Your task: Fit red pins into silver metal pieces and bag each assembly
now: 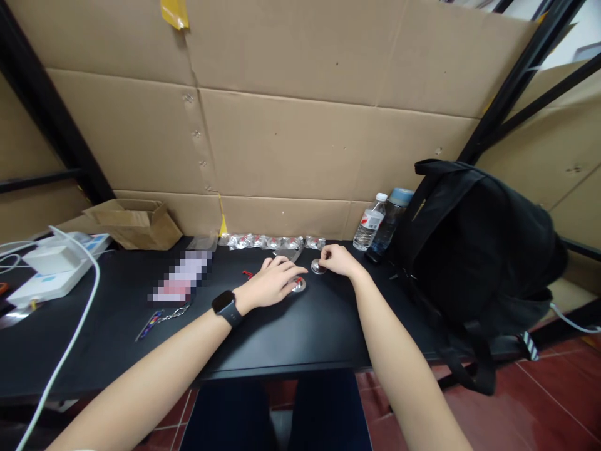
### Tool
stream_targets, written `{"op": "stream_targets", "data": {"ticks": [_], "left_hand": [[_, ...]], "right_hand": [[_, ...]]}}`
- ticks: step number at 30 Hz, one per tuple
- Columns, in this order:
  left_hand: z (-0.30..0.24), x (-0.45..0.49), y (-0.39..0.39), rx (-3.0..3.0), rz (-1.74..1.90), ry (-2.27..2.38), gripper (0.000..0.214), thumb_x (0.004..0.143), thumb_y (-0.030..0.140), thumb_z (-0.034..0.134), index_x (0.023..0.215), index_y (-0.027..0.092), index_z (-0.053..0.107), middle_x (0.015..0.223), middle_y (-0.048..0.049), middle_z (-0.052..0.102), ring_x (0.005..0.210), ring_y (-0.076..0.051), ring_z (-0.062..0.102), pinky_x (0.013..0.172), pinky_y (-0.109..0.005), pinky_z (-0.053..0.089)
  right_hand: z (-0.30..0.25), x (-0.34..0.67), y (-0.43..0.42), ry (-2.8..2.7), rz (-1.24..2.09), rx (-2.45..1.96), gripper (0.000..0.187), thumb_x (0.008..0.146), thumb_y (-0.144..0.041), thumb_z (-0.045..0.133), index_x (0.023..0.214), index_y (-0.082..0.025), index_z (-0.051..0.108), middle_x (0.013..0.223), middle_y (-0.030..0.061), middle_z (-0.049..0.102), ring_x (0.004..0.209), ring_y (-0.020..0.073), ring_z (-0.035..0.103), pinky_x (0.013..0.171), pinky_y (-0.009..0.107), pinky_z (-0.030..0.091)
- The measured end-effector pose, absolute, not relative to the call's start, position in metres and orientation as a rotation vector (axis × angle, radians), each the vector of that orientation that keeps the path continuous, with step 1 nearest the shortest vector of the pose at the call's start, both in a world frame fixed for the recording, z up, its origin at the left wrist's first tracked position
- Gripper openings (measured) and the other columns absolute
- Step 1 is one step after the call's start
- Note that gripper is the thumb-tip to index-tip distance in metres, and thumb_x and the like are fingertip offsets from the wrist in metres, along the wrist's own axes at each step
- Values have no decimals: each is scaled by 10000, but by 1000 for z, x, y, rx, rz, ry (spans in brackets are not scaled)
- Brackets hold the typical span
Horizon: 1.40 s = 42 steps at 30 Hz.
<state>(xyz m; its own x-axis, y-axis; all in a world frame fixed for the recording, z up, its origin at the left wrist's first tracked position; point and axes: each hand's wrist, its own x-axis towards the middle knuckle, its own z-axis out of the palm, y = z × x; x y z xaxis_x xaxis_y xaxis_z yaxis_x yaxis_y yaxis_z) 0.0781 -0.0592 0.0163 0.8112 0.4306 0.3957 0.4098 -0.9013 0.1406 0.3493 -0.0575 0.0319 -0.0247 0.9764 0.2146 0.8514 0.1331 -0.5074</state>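
Note:
My left hand (pixel 272 283), with a dark smartwatch (pixel 226 305) on its wrist, is palm down over the black table with its fingers stretched out. Its thumb side lies at a round silver disc (pixel 298 285) with a red mark, partly covered by the hand. To the right, my right hand (pixel 340 260) has thumb and fingers closed at the edge of another round, shiny metal piece (pixel 318 268). Behind the hands runs a row of silver pieces in clear wrapping (pixel 258 242). A small red item (pixel 247 274) lies left of my left hand.
A cardboard wall (pixel 282 144) closes off the back. At right stand a water bottle (pixel 369 224), a blue-lidded bottle (pixel 399 199) and a black backpack (pixel 479 250). At left are a paper bag (pixel 141 228), a power strip (pixel 51 275), a white cable (pixel 84 313) and a keychain (pixel 153 324).

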Motion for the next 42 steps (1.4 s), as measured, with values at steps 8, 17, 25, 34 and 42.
{"op": "stream_targets", "data": {"ticks": [8,17,25,34,42], "left_hand": [[12,85,-61,3120,722,654,247,996,170,501,1053,288,711,971,-55,725,1104,-244,529,900,-443,290],[13,83,-56,3119,759,818,212,999,193,500,848,227,645,819,-68,670,1043,-262,525,866,-466,290],[13,80,-57,3221,703,913,203,1007,176,459,886,203,619,931,-102,657,1075,-288,510,849,-474,315],[17,72,-42,2641,1227,1186,211,1047,327,437,992,232,617,1230,-77,600,1161,-261,504,915,-426,342],[15,82,-52,2306,1310,1130,176,1055,334,404,1011,229,539,1156,-58,591,1147,-227,525,935,-381,380]], "right_hand": [[28,349,-58,-2005,342,-1665,158,714,-69,656,801,-197,691,711,-17,713,663,129,632,691,220,436],[28,348,-57,-1994,293,-1802,168,746,-79,670,802,-204,767,723,35,744,700,172,679,696,241,467],[28,359,-57,-1951,252,-1823,120,763,-138,685,731,-222,765,734,35,741,700,166,661,679,240,454],[29,301,-58,-1669,579,-1224,156,826,-337,675,849,-189,719,822,42,738,736,182,685,698,284,522],[18,251,-68,-1359,975,-950,227,783,-369,746,841,-199,608,965,18,672,759,136,659,676,275,587]]}}
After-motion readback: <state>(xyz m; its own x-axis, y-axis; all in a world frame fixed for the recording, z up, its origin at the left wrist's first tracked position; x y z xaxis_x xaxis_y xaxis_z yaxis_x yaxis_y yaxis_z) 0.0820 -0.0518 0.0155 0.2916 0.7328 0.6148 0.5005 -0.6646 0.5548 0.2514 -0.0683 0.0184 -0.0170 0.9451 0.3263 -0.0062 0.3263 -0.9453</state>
